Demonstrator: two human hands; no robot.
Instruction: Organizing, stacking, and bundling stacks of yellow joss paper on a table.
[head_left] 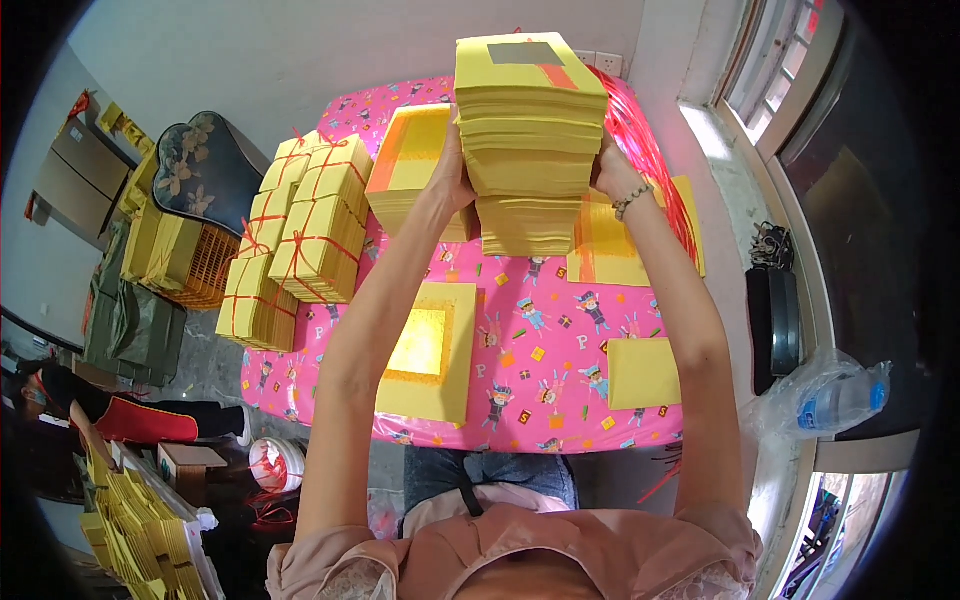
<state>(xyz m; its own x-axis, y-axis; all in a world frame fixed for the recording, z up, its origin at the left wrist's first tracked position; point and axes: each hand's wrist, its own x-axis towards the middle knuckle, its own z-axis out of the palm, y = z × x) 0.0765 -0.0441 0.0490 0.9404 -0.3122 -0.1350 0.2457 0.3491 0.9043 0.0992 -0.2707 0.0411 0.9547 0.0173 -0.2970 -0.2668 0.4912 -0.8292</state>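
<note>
My left hand [455, 175] and my right hand [614, 172] press on opposite sides of a tall stack of yellow joss paper [530, 150] at the far part of the table. The top sheet has a dark foil patch and an orange strip. Left of it stands a lower joss paper stack [408, 165] with gold foil. A flat gold-patched sheet [455, 370] lies near my left forearm. A plain yellow piece [640, 374] lies by my right forearm. Behind my right wrist are more yellow sheets [590, 265]. My fingertips are partly hidden.
Bundles of yellow paper tied with red string [325, 240] stand at the table's left. A pink patterned cloth [520, 400] covers the table. Red strings [640, 130] hang at its right. A person [150, 405] bends over yellow paper [140, 520] at lower left. A plastic-wrapped bottle [835, 400] sits right.
</note>
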